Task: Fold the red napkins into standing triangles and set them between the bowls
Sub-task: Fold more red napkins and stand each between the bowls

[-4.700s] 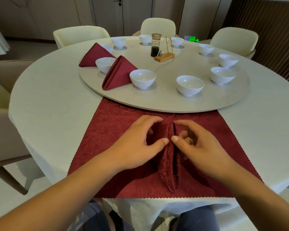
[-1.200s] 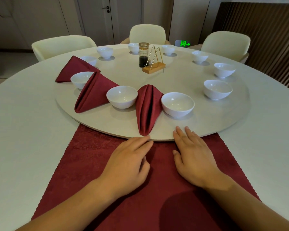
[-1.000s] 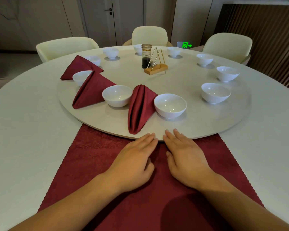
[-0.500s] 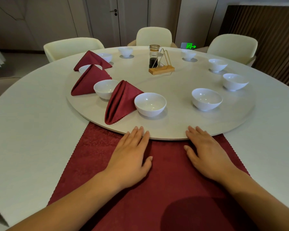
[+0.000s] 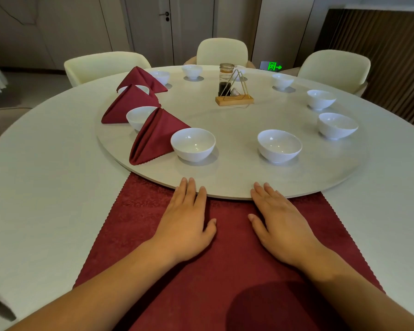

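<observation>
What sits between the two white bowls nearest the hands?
Nothing: in the head view the turntable is bare between the near left bowl and the near right bowl.

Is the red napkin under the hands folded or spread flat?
Spread flat: the napkin lies unfolded, its zigzag edges showing on both sides.

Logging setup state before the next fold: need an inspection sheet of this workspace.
Surface: round pale table carrying a round turntable.
Job's things: three folded red napkins standing between white ceramic bowls at the turntable's left; none between the two nearest bowls; flat red cloth napkin under the hands.
Clutter: glass jar of dark liquid, wire triangle holder on wooden base, mid-turntable.
Hands: left hand and right hand open, flat on the cloth, fingertips at turntable rim.
Cables: nothing seen.
Surroundings: three cream chairs, door, green exit sign.
</observation>
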A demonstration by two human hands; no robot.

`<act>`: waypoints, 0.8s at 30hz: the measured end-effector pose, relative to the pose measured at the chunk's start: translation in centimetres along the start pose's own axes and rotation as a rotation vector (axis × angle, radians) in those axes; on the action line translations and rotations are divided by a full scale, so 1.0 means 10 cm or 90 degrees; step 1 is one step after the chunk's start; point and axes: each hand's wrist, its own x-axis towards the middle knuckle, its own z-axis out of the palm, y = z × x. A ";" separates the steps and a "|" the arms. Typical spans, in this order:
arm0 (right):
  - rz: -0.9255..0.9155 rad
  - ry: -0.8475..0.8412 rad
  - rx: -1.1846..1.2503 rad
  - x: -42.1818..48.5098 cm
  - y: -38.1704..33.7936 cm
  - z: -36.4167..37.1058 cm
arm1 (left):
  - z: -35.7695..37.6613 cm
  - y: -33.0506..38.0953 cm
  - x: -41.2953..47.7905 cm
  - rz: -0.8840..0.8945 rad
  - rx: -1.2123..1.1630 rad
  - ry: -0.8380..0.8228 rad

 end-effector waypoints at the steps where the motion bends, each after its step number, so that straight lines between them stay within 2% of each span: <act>1: -0.002 -0.001 0.003 0.01 -0.03 0.00 | 0.00 -0.03 0.00 -0.001 -0.001 0.001; 12: -0.015 -0.010 0.006 0.02 -0.10 0.03 | 0.05 -0.16 -0.01 -0.003 -0.038 0.019; 15: -0.032 -0.019 0.077 -0.05 -0.09 -0.04 | 0.04 -0.18 -0.05 0.003 -0.048 0.031; 19: -0.061 0.029 0.149 -0.39 -0.13 -0.20 | 0.02 -0.16 -0.29 0.039 -0.049 0.055; 22: -0.067 -0.013 0.181 -0.73 -0.15 -0.34 | -0.03 -0.11 -0.63 0.049 -0.048 0.020; 24: -0.047 -0.082 0.208 -0.94 -0.12 -0.43 | -0.05 -0.07 -0.86 0.045 -0.044 -0.011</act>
